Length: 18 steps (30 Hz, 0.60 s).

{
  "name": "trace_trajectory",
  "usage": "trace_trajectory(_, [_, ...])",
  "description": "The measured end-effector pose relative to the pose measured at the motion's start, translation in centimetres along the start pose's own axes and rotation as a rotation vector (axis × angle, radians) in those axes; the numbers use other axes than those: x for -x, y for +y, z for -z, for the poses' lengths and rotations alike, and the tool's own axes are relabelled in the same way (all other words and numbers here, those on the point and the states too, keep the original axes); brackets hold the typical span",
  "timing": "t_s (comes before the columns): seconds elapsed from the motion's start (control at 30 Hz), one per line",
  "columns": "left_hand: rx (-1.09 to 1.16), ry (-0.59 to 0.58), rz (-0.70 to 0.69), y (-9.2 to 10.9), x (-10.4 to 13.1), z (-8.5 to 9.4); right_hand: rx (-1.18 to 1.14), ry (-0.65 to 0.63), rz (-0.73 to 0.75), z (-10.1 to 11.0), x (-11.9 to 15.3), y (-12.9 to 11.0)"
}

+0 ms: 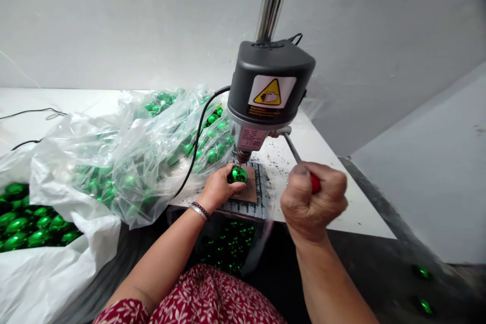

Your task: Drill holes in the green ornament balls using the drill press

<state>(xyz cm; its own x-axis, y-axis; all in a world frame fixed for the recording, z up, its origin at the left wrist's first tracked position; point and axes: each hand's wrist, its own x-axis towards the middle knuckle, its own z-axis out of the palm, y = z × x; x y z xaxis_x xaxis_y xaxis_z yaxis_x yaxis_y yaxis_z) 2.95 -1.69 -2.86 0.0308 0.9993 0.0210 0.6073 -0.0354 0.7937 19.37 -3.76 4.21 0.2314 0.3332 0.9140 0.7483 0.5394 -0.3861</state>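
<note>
My left hand [219,188] grips a shiny green ball [238,174] on a brown board [249,187], under the drill press [270,83]. The drill's tip is at the top of the ball; whether it has entered cannot be made out. Fingers of my right hand [315,200] are wrapped round the red knob [315,183] of the drill's lever [292,147]. The board lies on a slotted grey metal base [261,185] strewn with dark shavings.
Clear plastic bags [132,162] of green balls cover the white table [357,207] at left. A black cable [197,136] hangs beside the drill. More balls fill a white sack [94,258] and a container below the table edge. Two balls lie on the floor at right.
</note>
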Motion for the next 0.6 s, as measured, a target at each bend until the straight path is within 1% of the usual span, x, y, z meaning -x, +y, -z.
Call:
trace_trajectory(0.07, [0.0,0.003,-0.002,0.0,-0.1,0.0,-0.007,0.001,0.001,0.0,-0.6,0.0])
trace_trajectory(0.1, [-0.002,0.003,-0.004,0.1,-0.1,0.0,-0.005,0.009,-0.003,-0.1,-1.4,-0.1])
trace_trajectory(0.2, [-0.012,0.011,-0.015,0.5,0.0,0.0,0.031,0.007,-0.012,-0.5,-5.5,-0.5])
trace_trajectory(0.23, [-0.009,0.025,-0.018,0.7,0.2,0.0,0.063,-0.022,-0.022,-0.7,-7.1,-0.6])
trace_trajectory(0.27, [-0.005,0.043,-0.016,0.9,0.5,0.1,0.095,-0.09,-0.079,-1.0,-8.5,-0.8])
trace_trajectory(0.33, [-0.003,0.057,-0.002,1.3,1.5,0.5,0.101,-0.156,-0.136,-1.6,-10.5,-1.0])
trace_trajectory(0.37, [-0.005,0.031,-0.003,1.4,2.2,0.8,0.081,-0.173,-0.158,-1.9,-11.1,-1.1])
trace_trajectory(0.4, [-0.008,-0.021,-0.013,1.4,2.9,1.1,0.047,-0.17,-0.171,-2.1,-11.4,-1.2])
trace_trajectory(0.5, [0.016,-0.248,-0.073,1.3,5.3,2.6,-0.073,-0.118,-0.223,-2.6,-11.3,-1.5])
trace_trajectory(0.53, [0.035,-0.29,-0.078,1.2,5.9,3.2,-0.099,-0.108,-0.242,-2.6,-11.2,-1.6])
trace_trajectory(0.57, [0.054,-0.287,-0.073,1.0,6.4,3.9,-0.112,-0.104,-0.258,-2.6,-11.1,-1.7])
trace_trajectory(0.6, [0.069,-0.232,-0.058,0.8,6.7,4.7,-0.116,-0.108,-0.269,-2.6,-11.0,-1.8])
